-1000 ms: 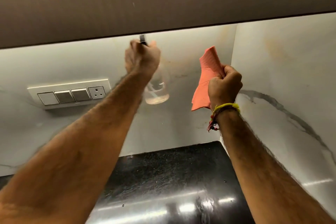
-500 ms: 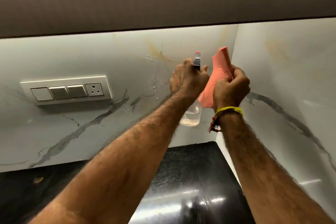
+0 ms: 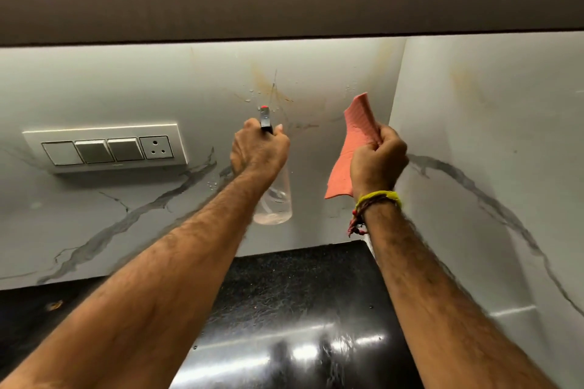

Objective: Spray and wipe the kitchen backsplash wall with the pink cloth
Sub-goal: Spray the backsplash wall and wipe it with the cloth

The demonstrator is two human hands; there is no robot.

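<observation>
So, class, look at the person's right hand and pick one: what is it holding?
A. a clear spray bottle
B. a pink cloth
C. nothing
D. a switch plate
B: the right hand grips the pink cloth bunched in its curled fingers, held up near the corner of the backsplash wall, while the left hand holds the spray bottle.

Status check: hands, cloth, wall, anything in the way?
Left hand grips spray bottle, nozzle at backsplash wall. Right hand grips pink cloth, off the wall. Droplets, brown stains up high. Switch panel left, clear.
</observation>
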